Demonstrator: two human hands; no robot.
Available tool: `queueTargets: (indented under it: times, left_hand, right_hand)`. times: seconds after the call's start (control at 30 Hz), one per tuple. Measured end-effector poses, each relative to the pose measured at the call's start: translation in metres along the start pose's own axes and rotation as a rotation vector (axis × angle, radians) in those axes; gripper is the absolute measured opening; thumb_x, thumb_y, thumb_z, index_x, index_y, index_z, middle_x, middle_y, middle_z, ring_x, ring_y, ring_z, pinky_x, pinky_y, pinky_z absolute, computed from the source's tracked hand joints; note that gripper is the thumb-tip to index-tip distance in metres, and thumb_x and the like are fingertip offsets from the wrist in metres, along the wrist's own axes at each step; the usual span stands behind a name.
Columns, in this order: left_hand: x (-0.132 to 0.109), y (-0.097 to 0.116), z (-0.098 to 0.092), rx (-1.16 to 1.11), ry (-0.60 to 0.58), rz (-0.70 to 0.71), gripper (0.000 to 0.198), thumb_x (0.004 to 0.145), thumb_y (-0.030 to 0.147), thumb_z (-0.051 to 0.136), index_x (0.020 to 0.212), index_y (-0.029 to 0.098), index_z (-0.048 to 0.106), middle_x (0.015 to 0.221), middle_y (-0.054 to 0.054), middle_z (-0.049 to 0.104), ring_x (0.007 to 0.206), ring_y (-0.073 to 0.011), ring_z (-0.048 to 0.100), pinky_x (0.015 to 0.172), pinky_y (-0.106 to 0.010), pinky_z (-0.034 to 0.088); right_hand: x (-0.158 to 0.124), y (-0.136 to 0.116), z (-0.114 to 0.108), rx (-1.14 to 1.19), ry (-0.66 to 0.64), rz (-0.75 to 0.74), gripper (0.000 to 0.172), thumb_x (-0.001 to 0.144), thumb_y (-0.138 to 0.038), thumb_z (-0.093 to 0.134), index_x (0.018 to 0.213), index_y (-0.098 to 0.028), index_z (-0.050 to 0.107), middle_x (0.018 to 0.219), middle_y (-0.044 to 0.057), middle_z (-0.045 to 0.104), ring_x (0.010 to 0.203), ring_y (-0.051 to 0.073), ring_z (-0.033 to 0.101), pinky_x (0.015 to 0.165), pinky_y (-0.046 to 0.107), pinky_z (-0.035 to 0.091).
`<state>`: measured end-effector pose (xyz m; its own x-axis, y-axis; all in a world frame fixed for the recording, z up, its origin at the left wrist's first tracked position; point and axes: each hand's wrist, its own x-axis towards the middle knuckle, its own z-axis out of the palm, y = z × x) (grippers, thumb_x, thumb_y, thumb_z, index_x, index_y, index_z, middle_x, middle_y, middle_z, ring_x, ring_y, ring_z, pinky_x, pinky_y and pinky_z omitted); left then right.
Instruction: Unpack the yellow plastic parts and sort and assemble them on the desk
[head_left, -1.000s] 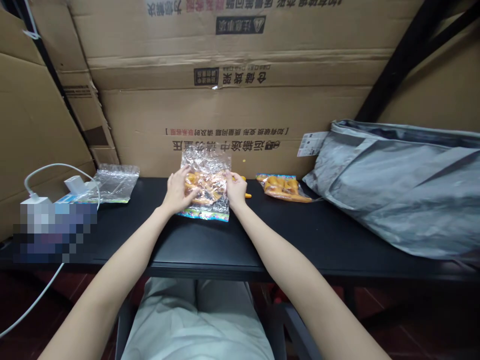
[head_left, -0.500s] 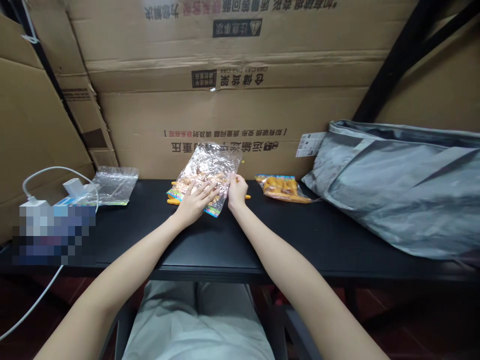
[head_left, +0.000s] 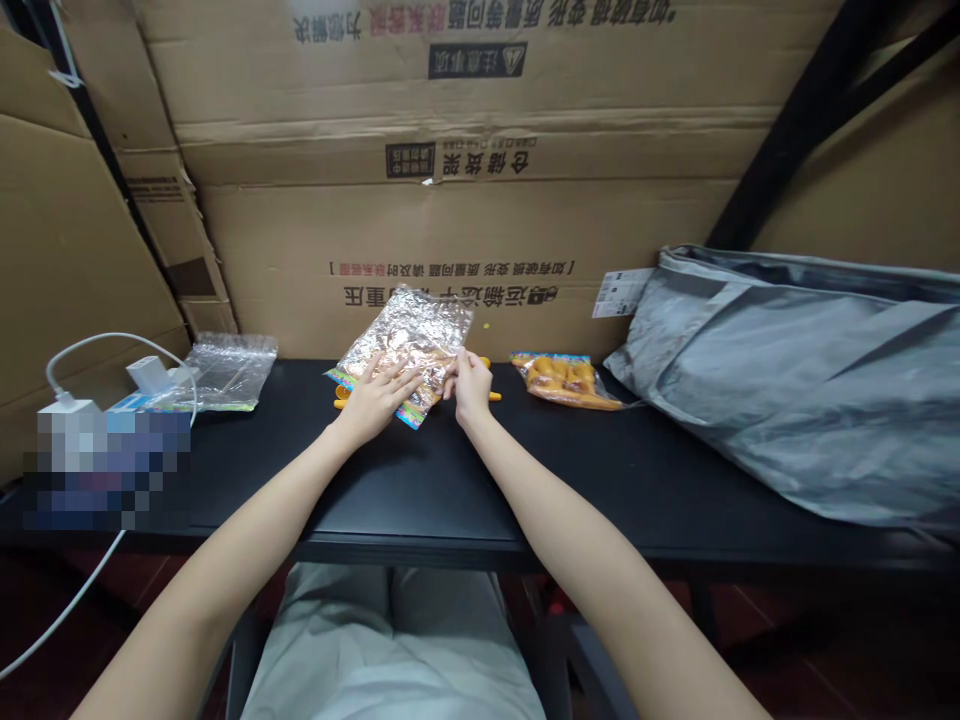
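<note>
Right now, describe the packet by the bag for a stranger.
Find the big grey bag on the black table. Just left of it lies a clear packet. Orange pieces show inside and no hand touches it, unlike the shiny packet under the left hand.

From here I can't tell the shape of the orange pieces [head_left: 343, 393]: the clear bag [head_left: 420, 325] covers most of them. Pixels blur the thing [head_left: 109, 465] at left; the right edge crops the grey bag [head_left: 810, 390].
</note>
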<state>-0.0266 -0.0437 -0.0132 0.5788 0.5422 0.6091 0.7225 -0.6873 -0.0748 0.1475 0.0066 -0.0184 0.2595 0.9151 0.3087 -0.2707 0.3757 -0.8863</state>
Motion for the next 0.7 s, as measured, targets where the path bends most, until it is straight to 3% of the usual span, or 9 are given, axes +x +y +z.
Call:
queueTargets:
  times: [0.13,0.3,0.53,0.7]
  left_hand:
    - [-0.001,-0.025,-0.012,0.088,0.043,-0.103,0.060,0.080,0.002,0.040,0.132,0.026,0.057,0.137,-0.006,0.056,0.136,-0.0246,0.044,0.118,-0.057,0.019]
    - [-0.020,-0.076,-0.034,0.158,0.079,-0.290,0.064,0.073,0.005,0.045,0.130,0.030,0.060,0.135,-0.007,0.059,0.135,-0.0290,0.045,0.116,-0.061,0.020]
    - [-0.085,-0.131,-0.065,0.489,-0.289,-0.602,0.060,0.080,0.006,0.038,0.134,0.026,0.056,0.145,-0.008,0.050,0.138,-0.0273,0.040,0.114,-0.056,0.025]
    - [-0.121,-0.162,-0.071,0.491,-0.516,-0.791,0.059,0.083,0.013,0.039,0.138,0.026,0.051,0.150,-0.011,0.043,0.139,-0.0317,0.038,0.107,-0.062,0.032]
  right_hand:
    - [-0.003,-0.003,0.001,0.011,-0.078,0.050,0.034,0.087,-0.051,0.054,0.096,-0.018,0.056,0.050,-0.007,0.058,0.027,0.008,0.041,0.034,0.022,0.041]
    - [-0.006,0.002,0.001,-0.036,-0.142,0.089,0.021,0.088,-0.038,0.053,0.091,-0.018,0.056,0.050,-0.005,0.061,0.025,0.009,0.041,0.031,0.022,0.036]
    - [-0.010,0.017,0.003,-0.192,-0.292,0.146,0.015,0.087,-0.033,0.056,0.080,-0.019,0.057,0.048,-0.005,0.060,0.026,0.009,0.043,0.030,0.021,0.034]
    - [-0.011,0.021,0.003,-0.238,-0.330,0.136,0.014,0.086,-0.032,0.056,0.082,-0.018,0.057,0.048,-0.005,0.060,0.027,0.009,0.045,0.032,0.020,0.035]
